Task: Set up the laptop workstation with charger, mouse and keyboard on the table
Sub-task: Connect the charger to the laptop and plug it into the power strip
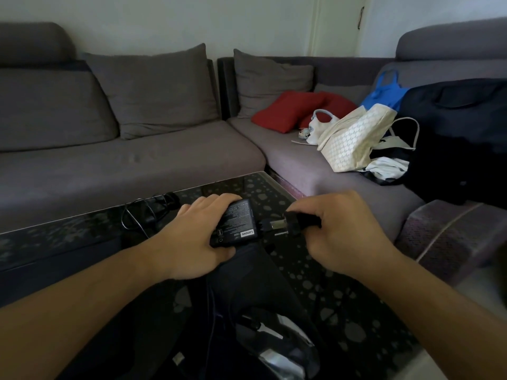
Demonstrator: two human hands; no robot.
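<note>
Currently left hand (pixel 196 237) grips the black rectangular Lenovo charger brick (pixel 238 224), label up, long axis running away from the wrist. Right hand (pixel 341 231) pinches a black plug with cable (pixel 299 223) just beside the brick's near-right end, over the dark patterned glass table (pixel 329 283).

Left hand (pixel 197 237) covers charger's (pixel 238 223) left edge and near corner. Plug (pixel 299 221) mostly buried in right hand (pixel 340 231). Charger label print too small to read. Open bag (pixel 247 319) cut off by bottom edge, contents blurred. Cable (pixel 142 215) ends lost against dark table (pixel 329 283).
</note>
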